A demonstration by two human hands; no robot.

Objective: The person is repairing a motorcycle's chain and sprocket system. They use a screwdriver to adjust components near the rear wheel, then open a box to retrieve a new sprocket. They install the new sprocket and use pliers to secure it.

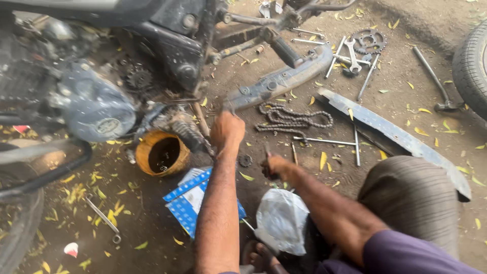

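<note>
My left hand (pixel 227 130) is closed around the lower end of a grey curved metal chain cover (pixel 282 78) that lies on the dirt beside the motorcycle engine (pixel 94 104). My right hand (pixel 276 166) is closed on a small dark tool whose tip points up; the tool's kind is hard to tell. A loose drive chain (pixel 294 120) lies coiled on the ground just beyond both hands. A small round part (pixel 245 160) sits on the dirt between the hands.
A yellow tub of dark oil (pixel 162 152) stands under the engine. A blue and white box (pixel 190 200) and white plastic bag (pixel 282 219) lie near my feet. Spanners (pixel 352 56), a sprocket (pixel 369 40), rods (pixel 324 141), a long metal guard (pixel 395 136) and a tyre (pixel 471 66) lie right.
</note>
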